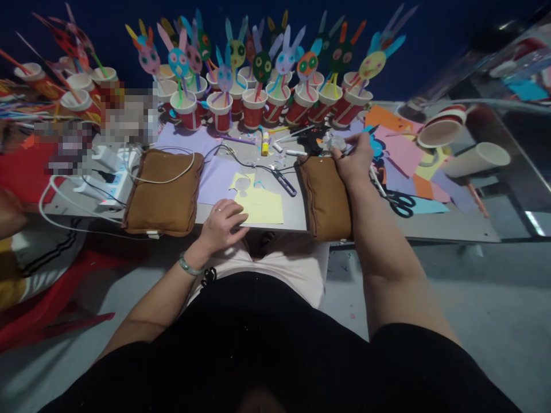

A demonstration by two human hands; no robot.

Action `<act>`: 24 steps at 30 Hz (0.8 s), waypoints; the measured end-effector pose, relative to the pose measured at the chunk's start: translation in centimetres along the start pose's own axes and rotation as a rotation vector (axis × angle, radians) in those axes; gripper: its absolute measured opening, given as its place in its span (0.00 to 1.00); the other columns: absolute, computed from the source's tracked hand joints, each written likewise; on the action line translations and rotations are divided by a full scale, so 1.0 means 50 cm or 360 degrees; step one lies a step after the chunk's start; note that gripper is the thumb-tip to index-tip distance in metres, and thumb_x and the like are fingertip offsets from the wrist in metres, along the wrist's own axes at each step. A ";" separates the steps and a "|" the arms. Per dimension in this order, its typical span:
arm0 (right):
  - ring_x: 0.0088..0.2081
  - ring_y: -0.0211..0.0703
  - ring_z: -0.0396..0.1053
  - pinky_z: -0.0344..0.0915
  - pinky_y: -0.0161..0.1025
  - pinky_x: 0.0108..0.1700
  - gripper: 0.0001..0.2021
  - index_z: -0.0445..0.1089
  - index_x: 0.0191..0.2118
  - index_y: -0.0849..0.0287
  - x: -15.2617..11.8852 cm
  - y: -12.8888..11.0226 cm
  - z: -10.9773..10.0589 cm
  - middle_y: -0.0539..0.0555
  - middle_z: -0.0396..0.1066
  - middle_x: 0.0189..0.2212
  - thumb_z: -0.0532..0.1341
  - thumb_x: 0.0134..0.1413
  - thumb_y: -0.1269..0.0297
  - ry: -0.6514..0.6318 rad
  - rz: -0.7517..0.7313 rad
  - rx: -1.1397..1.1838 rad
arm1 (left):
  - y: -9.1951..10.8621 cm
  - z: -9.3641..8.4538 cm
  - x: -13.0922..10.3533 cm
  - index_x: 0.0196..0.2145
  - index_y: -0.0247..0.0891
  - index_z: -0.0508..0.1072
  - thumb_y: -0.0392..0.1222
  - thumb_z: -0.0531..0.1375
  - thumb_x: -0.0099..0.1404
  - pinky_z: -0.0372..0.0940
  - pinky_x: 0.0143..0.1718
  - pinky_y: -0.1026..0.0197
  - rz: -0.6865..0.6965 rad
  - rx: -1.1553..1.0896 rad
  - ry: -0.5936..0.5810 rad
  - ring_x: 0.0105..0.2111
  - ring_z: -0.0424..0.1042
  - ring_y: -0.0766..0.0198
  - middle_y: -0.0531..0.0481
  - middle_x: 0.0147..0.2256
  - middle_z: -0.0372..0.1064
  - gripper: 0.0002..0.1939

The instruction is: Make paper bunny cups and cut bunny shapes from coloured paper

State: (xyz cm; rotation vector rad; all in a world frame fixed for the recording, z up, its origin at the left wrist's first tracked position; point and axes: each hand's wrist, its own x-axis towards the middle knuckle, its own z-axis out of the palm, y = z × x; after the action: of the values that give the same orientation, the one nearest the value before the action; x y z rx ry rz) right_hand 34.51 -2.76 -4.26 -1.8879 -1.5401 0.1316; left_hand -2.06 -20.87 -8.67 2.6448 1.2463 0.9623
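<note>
The yellow paper (pixel 269 209), flat and notched at its upper left, lay at the worktop (pixel 297 217)'s near edge. Right of the paper sat a brown cushion (pixel 329 198); beyond it stood a glue stick (pixel 265 144) and rabbit-topped red cups (pixel 253 110). The left hand (pixel 224 223) bent over the paper's left corner, fingers loosely spread. The right hand (pixel 356 156) reached past the cushion to a clear object (pixel 333 142), its fingers curled; whether they pinched it was unclear.
</note>
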 end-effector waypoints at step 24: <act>0.46 0.52 0.72 0.67 0.47 0.52 0.16 0.66 0.52 0.55 -0.009 -0.010 -0.010 0.58 0.76 0.45 0.61 0.58 0.65 -0.0021 -0.0029 -0.0225 | -0.002 -0.003 0.000 0.41 0.40 0.78 0.43 0.64 0.68 0.67 0.58 0.41 0.0020 -0.0078 0.0048 0.47 0.72 0.52 0.44 0.42 0.75 0.06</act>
State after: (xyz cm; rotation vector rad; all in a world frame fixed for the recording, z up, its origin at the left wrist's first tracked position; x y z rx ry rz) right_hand 34.22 -3.38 -3.75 -1.9847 -1.6124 0.0277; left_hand -2.22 -20.84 -8.61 2.6135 1.1978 1.0248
